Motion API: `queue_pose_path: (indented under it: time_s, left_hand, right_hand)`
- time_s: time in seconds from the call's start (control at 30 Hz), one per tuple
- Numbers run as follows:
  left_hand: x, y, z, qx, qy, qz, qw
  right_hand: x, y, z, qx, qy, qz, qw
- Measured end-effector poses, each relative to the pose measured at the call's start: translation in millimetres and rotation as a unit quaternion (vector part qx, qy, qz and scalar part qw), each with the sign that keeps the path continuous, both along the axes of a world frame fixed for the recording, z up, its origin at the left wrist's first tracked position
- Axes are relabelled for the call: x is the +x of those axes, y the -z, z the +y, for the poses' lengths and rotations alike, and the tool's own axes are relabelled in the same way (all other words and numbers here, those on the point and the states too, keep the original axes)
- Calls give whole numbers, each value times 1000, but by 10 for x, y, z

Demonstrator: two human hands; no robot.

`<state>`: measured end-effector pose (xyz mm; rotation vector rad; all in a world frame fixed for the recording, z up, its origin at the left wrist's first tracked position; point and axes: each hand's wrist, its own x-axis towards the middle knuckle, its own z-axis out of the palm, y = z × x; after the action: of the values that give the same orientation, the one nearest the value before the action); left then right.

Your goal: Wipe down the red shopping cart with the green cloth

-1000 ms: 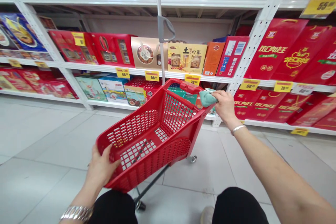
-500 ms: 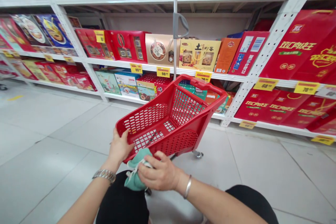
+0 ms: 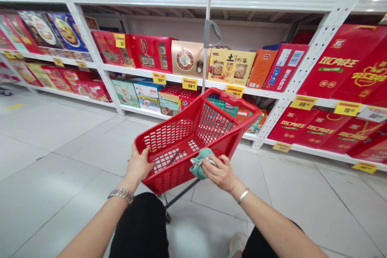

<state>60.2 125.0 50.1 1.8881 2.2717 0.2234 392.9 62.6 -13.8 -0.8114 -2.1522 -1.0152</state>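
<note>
A small red plastic shopping cart (image 3: 178, 179) with perforated sides stands in front of me. My left hand (image 3: 139, 166) grips its near-left end, thumb over the rim and the other fingers outside. In my right hand (image 3: 220, 173) is a bunched green cloth (image 3: 202, 163) with white edging, against the cart's outer side wall. The part of the cloth under my fingers is hidden. A grey pole (image 3: 208, 64) with a grey loop rises behind the cart's handle end.
White shelves (image 3: 193, 1) full of boxed goods run behind the cart, with yellow price tags below the boxes. Red gift bags (image 3: 335, 62) stand on the right. Pale floor tiles (image 3: 69, 177) surround the cart, and my knees flank its near side.
My right hand has moved with the green cloth to the right and upward along the cart's side wall. My left hand keeps its hold on the rim.
</note>
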Motion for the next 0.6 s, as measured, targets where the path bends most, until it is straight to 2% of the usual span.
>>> queue_pose_path:
  time_s: [0.1, 0.23, 0.33, 0.43, 0.53, 0.6]
  left_hand:
    - [-13, 28, 16, 7, 0, 3, 1000]
    - [-42, 71, 39, 23, 4, 2, 1000]
    - [-63, 94, 44, 29, 12, 2, 1000]
    - [-70, 117, 44, 30, 9, 3, 1000]
    - [-71, 147, 48, 43, 6, -7, 999]
    - [-77, 164, 49, 51, 8, -16, 999]
  right_hand:
    - [316, -75, 44, 9, 28, 14, 999]
    - [698, -306, 19, 16, 102, 63, 993]
    - [777, -541, -55, 21, 154, 125, 980]
    - [502, -754, -127, 6, 115, 146, 983]
    - [-69, -858, -160, -20, 31, 132, 991]
    - [-475, -845, -158, -45, -15, 104, 993]
